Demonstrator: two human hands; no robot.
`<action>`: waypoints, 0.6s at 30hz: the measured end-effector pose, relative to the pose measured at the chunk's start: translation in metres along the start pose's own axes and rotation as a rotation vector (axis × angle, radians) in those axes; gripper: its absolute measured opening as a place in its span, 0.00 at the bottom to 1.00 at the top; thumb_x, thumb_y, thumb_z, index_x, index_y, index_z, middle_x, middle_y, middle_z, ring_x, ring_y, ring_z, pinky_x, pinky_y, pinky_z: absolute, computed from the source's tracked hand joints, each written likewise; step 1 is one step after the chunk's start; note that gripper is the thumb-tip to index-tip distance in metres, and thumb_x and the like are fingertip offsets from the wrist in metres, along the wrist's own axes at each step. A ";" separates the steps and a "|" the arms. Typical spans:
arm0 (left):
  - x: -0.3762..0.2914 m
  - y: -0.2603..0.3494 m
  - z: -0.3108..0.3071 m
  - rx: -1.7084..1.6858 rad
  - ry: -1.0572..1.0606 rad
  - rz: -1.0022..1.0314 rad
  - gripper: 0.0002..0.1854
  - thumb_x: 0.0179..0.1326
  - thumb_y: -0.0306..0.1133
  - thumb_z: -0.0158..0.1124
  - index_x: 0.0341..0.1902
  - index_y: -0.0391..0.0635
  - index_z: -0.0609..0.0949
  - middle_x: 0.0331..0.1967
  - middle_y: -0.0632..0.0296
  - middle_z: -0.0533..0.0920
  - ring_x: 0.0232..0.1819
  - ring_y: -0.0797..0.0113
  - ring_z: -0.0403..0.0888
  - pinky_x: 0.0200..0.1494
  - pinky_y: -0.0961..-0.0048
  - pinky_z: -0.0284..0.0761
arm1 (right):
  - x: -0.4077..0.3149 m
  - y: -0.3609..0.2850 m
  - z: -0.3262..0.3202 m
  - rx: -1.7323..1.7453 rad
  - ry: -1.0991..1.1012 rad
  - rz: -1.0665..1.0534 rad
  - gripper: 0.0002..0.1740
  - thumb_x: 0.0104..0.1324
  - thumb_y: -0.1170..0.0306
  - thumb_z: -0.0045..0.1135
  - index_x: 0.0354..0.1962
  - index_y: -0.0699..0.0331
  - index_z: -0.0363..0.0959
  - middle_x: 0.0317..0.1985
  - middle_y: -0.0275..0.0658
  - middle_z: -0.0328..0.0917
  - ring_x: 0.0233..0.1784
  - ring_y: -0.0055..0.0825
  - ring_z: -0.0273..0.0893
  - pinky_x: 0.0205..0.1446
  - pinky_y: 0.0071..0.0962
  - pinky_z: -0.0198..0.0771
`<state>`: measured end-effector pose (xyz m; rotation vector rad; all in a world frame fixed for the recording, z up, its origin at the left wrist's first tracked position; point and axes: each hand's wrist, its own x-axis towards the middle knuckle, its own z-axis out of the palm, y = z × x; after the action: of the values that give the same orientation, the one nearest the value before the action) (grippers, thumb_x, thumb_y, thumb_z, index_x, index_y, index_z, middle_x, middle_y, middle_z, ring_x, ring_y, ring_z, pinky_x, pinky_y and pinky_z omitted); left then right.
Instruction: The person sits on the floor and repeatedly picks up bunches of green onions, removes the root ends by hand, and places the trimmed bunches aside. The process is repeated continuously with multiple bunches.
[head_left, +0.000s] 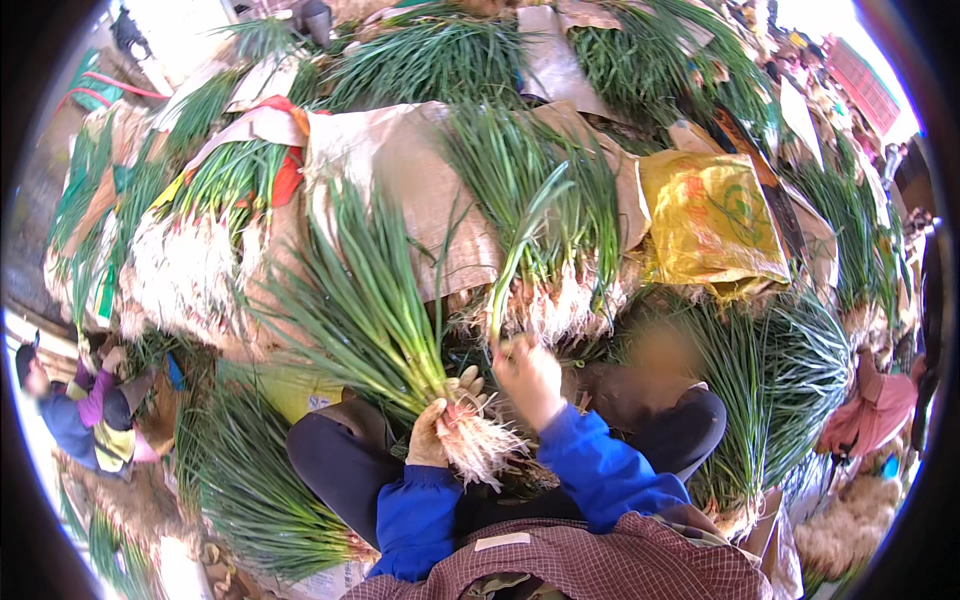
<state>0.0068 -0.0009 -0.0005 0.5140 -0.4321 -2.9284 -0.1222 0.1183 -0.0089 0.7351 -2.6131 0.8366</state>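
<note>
My left hand (436, 431), in a pale work glove, grips a thick bunch of green onions (390, 330) just above the roots. The leaves fan up and to the left, and the tangled whitish roots (480, 442) point down over my lap. My right hand (529, 375) is slightly blurred and pinches the lower end of one loose green onion (506, 281), whose leaf stands upward. Just beyond that hand, a pile of green onions (559, 217) rests on sacking with its roots towards me.
Beyond lie sackcloth (382, 150), a yellow woven sack (709, 217) and a root-bared onion pile (187, 262). Onion bundles lie at left (262, 480) and right (739, 397) of my crossed legs (341, 450). Another person (82, 420) sits far left; another person (870, 412) is at right.
</note>
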 end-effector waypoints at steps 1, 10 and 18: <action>0.000 0.000 -0.002 0.027 0.109 -0.061 0.21 0.52 0.34 0.61 0.50 0.43 0.73 0.55 0.47 0.71 0.59 0.55 0.67 0.57 0.58 0.69 | -0.016 -0.008 -0.002 0.073 -0.147 -0.135 0.06 0.52 0.64 0.59 0.27 0.54 0.72 0.25 0.36 0.72 0.23 0.33 0.73 0.23 0.31 0.70; -0.013 -0.005 -0.008 -0.086 -0.047 -0.050 0.22 0.52 0.34 0.61 0.51 0.44 0.70 0.46 0.58 0.72 0.45 0.62 0.72 0.43 0.62 0.74 | -0.067 0.062 0.006 1.056 -0.670 0.824 0.14 0.67 0.63 0.42 0.36 0.65 0.71 0.25 0.34 0.74 0.25 0.25 0.70 0.30 0.22 0.67; -0.032 -0.008 -0.011 -0.097 -0.070 -0.117 0.23 0.55 0.39 0.58 0.53 0.42 0.70 0.39 0.60 0.75 0.39 0.64 0.75 0.38 0.62 0.76 | -0.009 -0.011 0.020 1.672 -0.887 0.850 0.16 0.63 0.63 0.54 0.42 0.67 0.71 0.27 0.31 0.75 0.22 0.18 0.70 0.23 0.20 0.66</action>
<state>0.0400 0.0100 -0.0028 0.4387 -0.2755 -3.0690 -0.1113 0.1015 -0.0236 0.1033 -2.0616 3.7488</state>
